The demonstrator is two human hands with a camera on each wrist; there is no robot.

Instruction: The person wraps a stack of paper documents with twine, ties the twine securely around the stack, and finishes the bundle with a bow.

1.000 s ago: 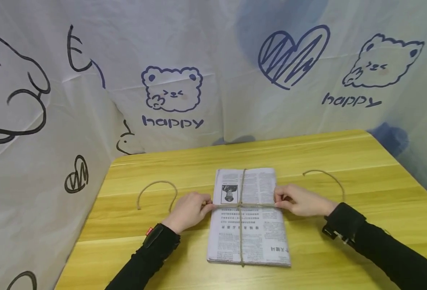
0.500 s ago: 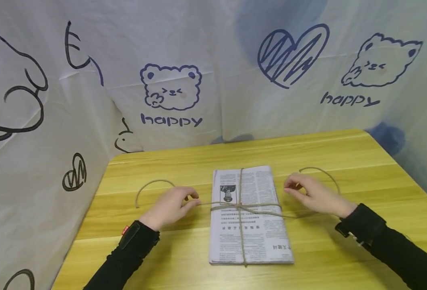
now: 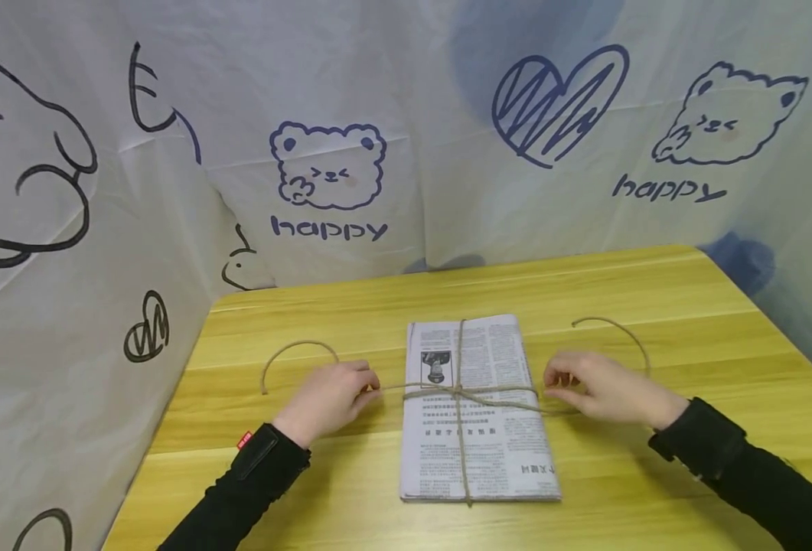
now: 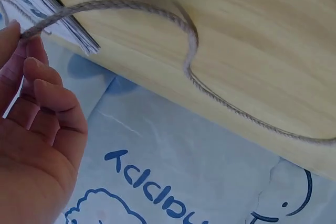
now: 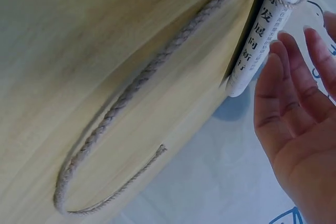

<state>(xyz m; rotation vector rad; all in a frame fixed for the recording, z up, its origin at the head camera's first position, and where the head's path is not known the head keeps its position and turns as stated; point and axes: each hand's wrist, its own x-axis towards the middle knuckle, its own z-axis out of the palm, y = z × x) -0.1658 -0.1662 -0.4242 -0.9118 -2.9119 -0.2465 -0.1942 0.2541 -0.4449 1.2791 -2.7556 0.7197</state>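
A flat stack of folded newspapers lies at the table's middle, with brown braided twine crossing it lengthwise and sideways. Just left of the stack, my left hand pinches one twine end section between thumb and fingertips. In the left wrist view that twine runs from the fingertips and curves across the tabletop. My right hand hovers by the stack's right edge, fingers loosely bent and holding nothing. The right wrist view has the other tail of twine lying beyond the fingers in a long loop.
The yellow wood-grain table carries the stack and both twine tails, which curl toward the back on either side. Behind and to the left hangs a pale cloth printed with bears and hearts.
Both hands have moved outward from the stack's sides. My right hand has let go of the twine, which now slackens into two strands; my left hand still pinches its tail.
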